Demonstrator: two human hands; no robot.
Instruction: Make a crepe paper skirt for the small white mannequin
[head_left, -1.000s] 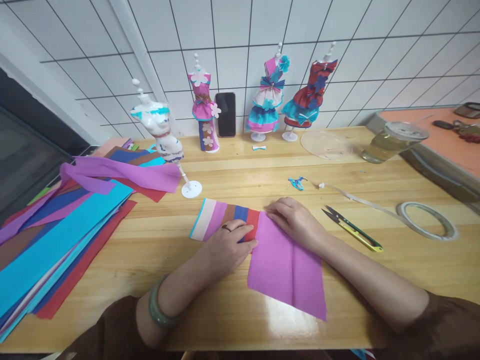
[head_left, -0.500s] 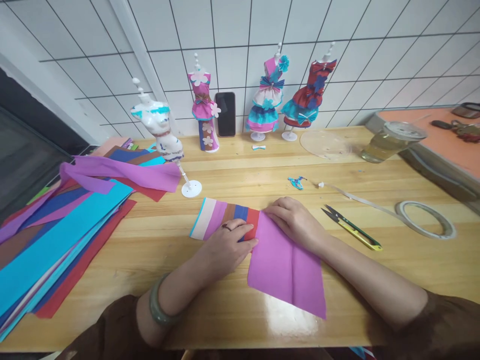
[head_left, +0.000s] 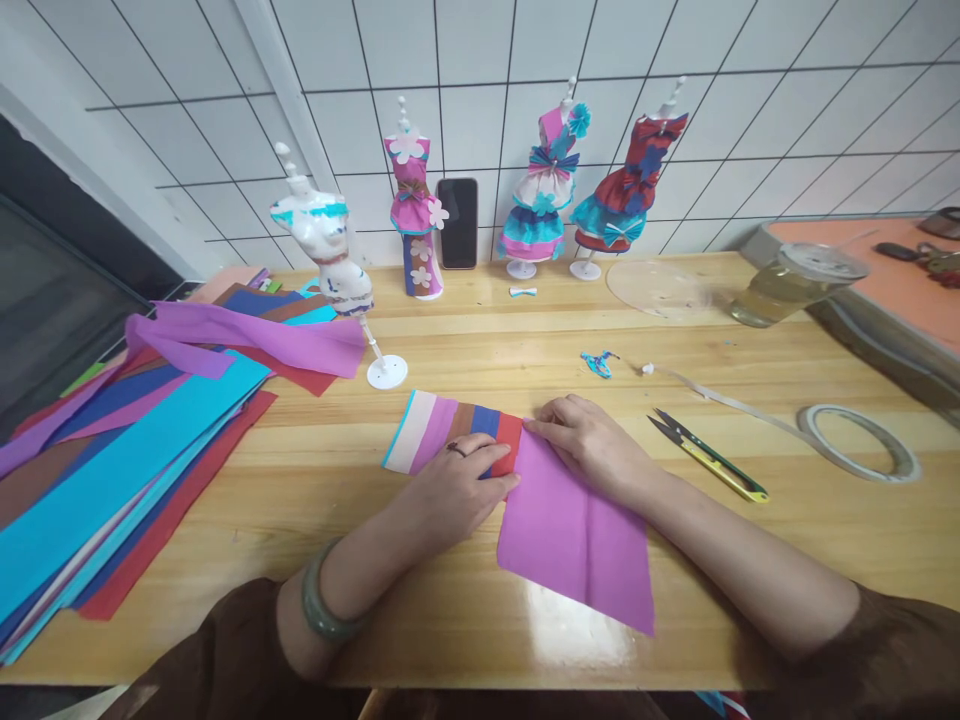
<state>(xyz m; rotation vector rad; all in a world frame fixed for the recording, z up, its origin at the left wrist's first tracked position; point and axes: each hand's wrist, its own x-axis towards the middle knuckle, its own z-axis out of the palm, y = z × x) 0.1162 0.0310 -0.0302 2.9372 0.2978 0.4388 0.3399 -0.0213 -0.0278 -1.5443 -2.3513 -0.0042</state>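
A layered strip (head_left: 426, 430) in blue, white, purple, brown, dark blue and red lies at the middle of the table. My left hand (head_left: 457, 490) rests on it, fingers spread and pressing near the red band. A larger purple sheet (head_left: 577, 540) meets the red band and spreads toward the front edge. My right hand (head_left: 592, 445) lies over the sheet's upper edge, its fingertips bent together close to the join; whether they pinch the sheet is hard to tell.
Left are stacked colored sheets (head_left: 150, 450) and a bare white dress form (head_left: 330, 240). Behind stand a phone (head_left: 457, 223) and dressed forms (head_left: 536, 210). Right are thread snips (head_left: 709, 458), a tape roll (head_left: 859, 443) and a drink cup (head_left: 795, 280).
The whole view has shifted slightly. Both hands keep nearly the same place on the strip and the purple sheet, with the right fingers bent slightly more.
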